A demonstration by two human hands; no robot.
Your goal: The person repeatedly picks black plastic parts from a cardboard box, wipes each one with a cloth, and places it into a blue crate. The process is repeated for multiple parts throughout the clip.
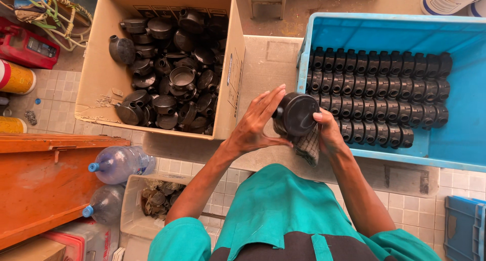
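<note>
A round black plastic fitting (297,113) is held between both hands above a concrete slab (268,63). My left hand (255,123) cups its left side, fingers spread upward. My right hand (329,132) grips its right side and also pinches a grey checked cloth (307,145) under the part. A cardboard box (101,74) at the left holds several loose black fittings (174,76). A blue plastic crate (455,139) at the right holds rows of the same black parts (379,96), neatly lined up.
An orange metal piece (45,185) lies lower left beside two plastic water bottles (119,163). A pale tub (132,200) of dirty parts stands on the tiled floor. A red canister (25,46) and tangled cords sit at top left. Another small blue crate (463,228) is at lower right.
</note>
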